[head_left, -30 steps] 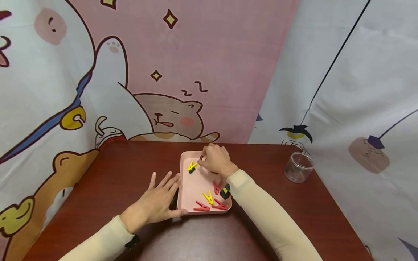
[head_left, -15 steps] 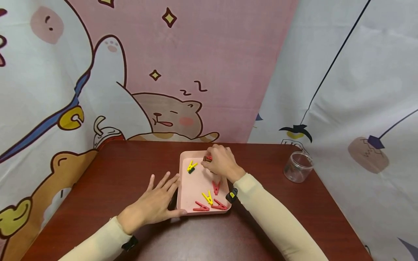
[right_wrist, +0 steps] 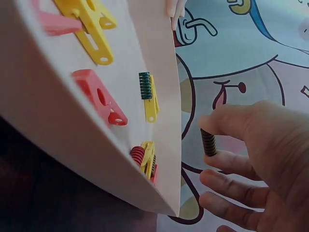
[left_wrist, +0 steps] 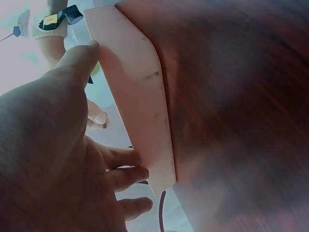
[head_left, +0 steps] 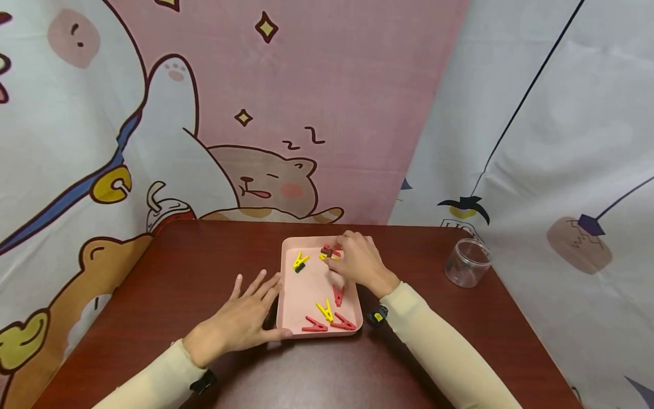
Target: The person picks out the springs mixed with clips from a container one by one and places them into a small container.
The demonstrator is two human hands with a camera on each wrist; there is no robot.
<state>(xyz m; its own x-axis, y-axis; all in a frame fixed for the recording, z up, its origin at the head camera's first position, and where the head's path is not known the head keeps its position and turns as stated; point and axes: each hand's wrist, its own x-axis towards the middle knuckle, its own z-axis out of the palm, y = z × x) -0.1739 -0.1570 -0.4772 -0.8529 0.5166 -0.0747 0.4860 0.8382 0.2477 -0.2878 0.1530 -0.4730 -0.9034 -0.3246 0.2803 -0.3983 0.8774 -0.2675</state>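
My left hand (head_left: 239, 324) lies with fingers spread against the left side of a pink tray (head_left: 301, 295); the left wrist view shows fingertips at the tray wall (left_wrist: 130, 101). Over the tray's far right corner, my right hand (head_left: 364, 262) pinches a small dark brown spring (right_wrist: 208, 142) between thumb and index finger. Below it, a red spring (right_wrist: 138, 155) and a yellow clip (right_wrist: 147, 157) lie bunched in the corner, partly hidden. Another yellow clip (head_left: 299, 259) with a dark green spring (right_wrist: 145, 85) lies at the far left.
Near the tray's front lie a yellow clip (head_left: 325, 311) and several red clips (head_left: 315, 325). A clear round jar (head_left: 467, 262) stands far right on the dark wooden table (head_left: 204, 255). A printed cloth (head_left: 352, 113) hangs behind the table.
My right hand has moved right and slightly toward me, bringing the red and yellow pieces in the far right corner into view. My left hand stays in place.
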